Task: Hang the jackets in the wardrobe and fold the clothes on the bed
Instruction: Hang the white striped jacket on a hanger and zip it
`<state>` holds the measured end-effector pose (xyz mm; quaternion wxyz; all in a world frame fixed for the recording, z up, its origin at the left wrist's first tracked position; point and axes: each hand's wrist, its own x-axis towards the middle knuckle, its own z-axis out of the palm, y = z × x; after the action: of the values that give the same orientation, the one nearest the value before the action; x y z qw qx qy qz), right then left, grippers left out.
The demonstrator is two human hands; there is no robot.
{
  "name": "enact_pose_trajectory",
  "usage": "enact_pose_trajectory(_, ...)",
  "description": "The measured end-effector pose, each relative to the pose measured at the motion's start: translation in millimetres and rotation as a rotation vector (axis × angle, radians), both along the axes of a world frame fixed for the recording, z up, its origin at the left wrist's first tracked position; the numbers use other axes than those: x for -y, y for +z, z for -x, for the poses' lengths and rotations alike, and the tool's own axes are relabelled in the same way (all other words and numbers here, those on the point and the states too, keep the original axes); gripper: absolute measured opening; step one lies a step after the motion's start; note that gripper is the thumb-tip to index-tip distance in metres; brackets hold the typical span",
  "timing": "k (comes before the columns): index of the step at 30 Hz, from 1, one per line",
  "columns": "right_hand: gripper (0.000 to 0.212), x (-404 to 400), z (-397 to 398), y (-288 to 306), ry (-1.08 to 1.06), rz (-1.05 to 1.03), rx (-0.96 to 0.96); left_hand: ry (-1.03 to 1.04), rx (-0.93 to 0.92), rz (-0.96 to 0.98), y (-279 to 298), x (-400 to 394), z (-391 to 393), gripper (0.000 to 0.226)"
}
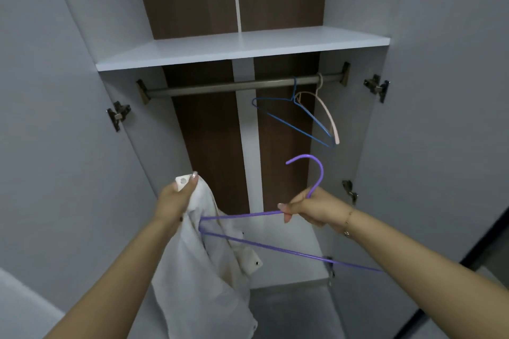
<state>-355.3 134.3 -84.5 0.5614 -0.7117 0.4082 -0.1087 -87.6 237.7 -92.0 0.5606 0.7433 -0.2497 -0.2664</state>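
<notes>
Both forearms are reaching up from the bottom corners of the frame toward the open wardrobe [68, 91]. With my left hand [175, 198] I am pinching the white jacket [198, 278] by a corner at its top, thumb and fingers curled round the cloth beside a round snap; the rest of the jacket is hanging down toward the lower middle of the frame. With my right hand [311, 208] I am gripping the purple hanger [275, 246] at its neck, fingers wrapped closed round the wire, its hook curving up above my fist. One end of the hanger is pushing into the jacket just below my left hand, while the bottom bar is running off toward the lower right, under my right forearm. Above, right of centre, a blue hanger [286, 124] and a pink hanger [329, 115] are hanging side by side on the metal rail [220, 87]. A white shelf [242, 48] is sitting just over the rail.
</notes>
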Motion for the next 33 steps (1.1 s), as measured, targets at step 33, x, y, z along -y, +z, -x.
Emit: enact_pose_trajectory(33, 0.032, 4, 30, 103, -0.194, 0.650, 0.292, -0.349, 1.008, -0.012, 98, 48, 100, 0.019)
